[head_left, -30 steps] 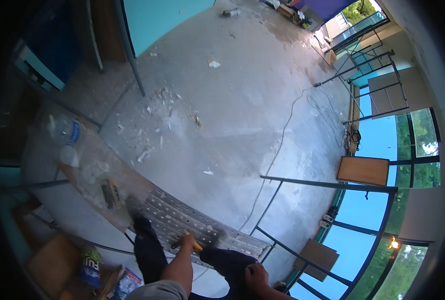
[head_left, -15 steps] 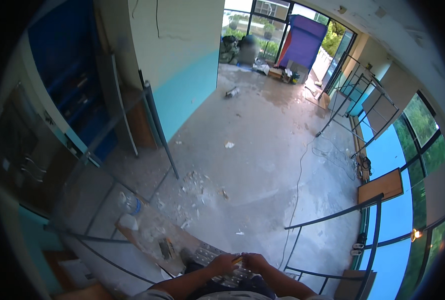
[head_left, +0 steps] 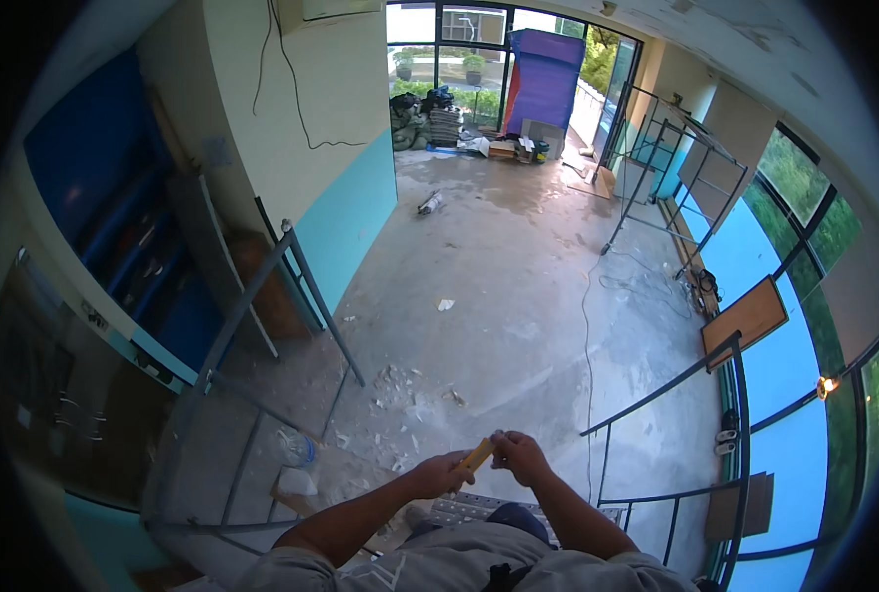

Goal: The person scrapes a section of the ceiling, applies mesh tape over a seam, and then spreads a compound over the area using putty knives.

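Observation:
My left hand point(head_left: 441, 476) is closed on the near end of a small flat yellow piece point(head_left: 477, 455), which is too small to name more exactly. At its far end the fingers of my right hand point(head_left: 520, 458) pinch together and touch it. Both hands are up in front of my body, over a perforated metal scaffold plank point(head_left: 459, 506). A clear plastic bottle point(head_left: 297, 449) with a blue band stands left of my left arm, beside a white lump point(head_left: 296, 481).
Scaffold rails point(head_left: 668, 395) flank me on the right, and grey posts point(head_left: 323, 306) rise at left. White rubble point(head_left: 400, 395) lies on the concrete floor below, along with a cable point(head_left: 586, 365). Another metal frame point(head_left: 676, 183) stands by the right wall; a purple panel point(head_left: 543, 84) is at the back.
My hands have risen away from my body, and the yellow piece now shows much more between them. The view has shifted, so the room sits further left.

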Motion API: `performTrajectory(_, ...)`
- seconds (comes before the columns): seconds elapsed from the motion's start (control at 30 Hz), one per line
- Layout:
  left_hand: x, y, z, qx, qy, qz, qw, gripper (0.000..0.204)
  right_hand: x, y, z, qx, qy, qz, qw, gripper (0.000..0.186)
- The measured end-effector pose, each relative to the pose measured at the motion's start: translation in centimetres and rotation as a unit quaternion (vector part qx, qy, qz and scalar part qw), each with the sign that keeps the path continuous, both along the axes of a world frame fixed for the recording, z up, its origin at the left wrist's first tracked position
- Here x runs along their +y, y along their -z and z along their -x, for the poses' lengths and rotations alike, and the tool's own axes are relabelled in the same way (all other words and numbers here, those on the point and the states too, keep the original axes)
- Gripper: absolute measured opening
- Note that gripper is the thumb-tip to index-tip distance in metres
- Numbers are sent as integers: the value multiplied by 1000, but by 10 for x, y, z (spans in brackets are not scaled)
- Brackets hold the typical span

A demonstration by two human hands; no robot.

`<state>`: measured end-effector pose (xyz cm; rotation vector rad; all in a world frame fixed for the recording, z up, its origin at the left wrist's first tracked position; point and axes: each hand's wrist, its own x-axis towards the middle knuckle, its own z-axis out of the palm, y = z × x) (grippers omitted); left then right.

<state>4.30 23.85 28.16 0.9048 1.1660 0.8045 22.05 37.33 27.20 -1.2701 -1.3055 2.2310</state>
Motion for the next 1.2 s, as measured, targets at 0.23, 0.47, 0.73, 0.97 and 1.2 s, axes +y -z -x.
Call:
performTrajectory(0.23, 21, -5, -11, 154, -143, -62, 976, 46, 16, -34, 15, 35, 12, -23, 999, 26)
performTrajectory(0.47, 50, -49, -29, 197, -146, -125, 962, 36, 47, -72, -4, 90, 13, -72, 993, 23)
performTrajectory(0.73, 73, -65, -51, 215, -166, -117, 955, 40, 64, -92, -28, 102, 31, -114, 988, 23)
performTrajectory(0.97, 96, -72, -31, 76, -130, -165, 975, 43, 75, -108, -20, 111, 36, -180, 977, 25)
performTrajectory(1.2, 104, -106, -10, 169, -108, -176, 964, 44, 70, -154, -1, 47, 31, -282, 958, 22)
